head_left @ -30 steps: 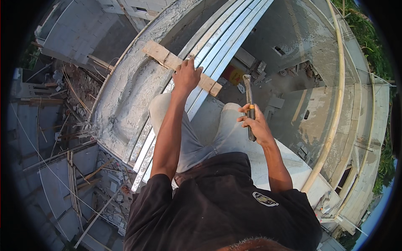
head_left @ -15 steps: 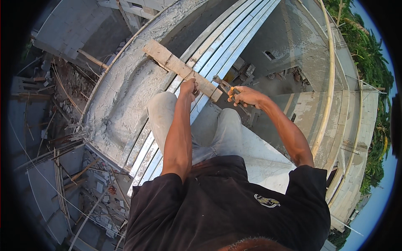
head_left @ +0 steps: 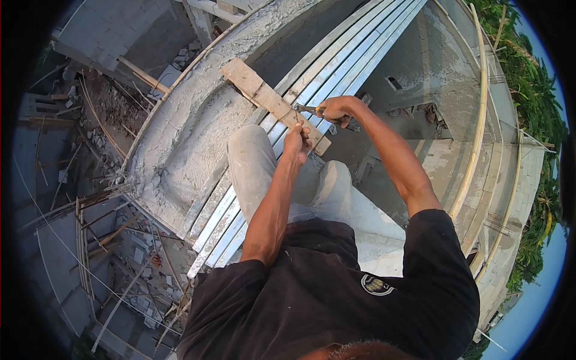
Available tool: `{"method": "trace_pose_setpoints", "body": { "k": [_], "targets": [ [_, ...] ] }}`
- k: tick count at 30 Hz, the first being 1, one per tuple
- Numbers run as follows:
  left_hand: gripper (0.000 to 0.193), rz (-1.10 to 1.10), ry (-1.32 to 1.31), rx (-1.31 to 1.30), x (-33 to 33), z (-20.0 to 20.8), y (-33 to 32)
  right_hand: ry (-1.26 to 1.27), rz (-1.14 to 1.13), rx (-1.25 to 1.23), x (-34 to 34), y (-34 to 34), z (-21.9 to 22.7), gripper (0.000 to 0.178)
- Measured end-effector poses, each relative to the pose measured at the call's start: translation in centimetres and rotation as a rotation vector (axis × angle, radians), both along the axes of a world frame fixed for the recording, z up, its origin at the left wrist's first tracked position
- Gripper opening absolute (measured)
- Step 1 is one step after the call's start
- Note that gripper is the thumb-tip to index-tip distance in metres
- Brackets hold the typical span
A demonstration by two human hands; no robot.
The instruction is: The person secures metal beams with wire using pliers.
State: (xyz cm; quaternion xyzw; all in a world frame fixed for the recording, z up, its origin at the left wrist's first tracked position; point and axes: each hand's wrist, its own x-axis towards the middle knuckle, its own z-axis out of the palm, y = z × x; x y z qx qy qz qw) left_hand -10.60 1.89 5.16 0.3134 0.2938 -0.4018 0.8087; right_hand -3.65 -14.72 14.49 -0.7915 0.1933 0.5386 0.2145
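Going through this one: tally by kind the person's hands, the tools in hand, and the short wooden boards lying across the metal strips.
Hands, left hand and right hand: 2
Hammer, in the right hand: 1
Wooden board: 1
Total: 4

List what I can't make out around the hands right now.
In the head view:
- Hammer: most of its handle is covered by the right hand.
- Left hand: too small to tell whether its fingers pinch anything against the wooden board.
- Metal bars: partly hidden by the board and the left leg; far ends cut off by the top edge.
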Motion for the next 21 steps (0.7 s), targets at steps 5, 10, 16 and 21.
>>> {"method": "trace_pose_setpoints", "body": {
  "k": [5,10,16,21],
  "targets": [
    [0.021,0.055,0.083,-0.087,0.0,0.1,-0.6,0.068,0.093,-0.029,2.1,-0.3,0.3,0.062],
    [0.021,0.095,0.108,-0.138,0.0,0.5,-0.9,0.175,0.121,-0.013,3.7,0.9,1.9,0.058],
    [0.023,0.114,0.134,-0.186,0.0,0.9,-0.8,0.176,0.214,-0.076,5.5,1.4,1.4,0.051],
    [0.024,0.079,0.132,-0.169,0.3,1.1,0.4,0.136,0.305,-0.129,4.4,1.1,-0.1,0.036]
  ]
}}
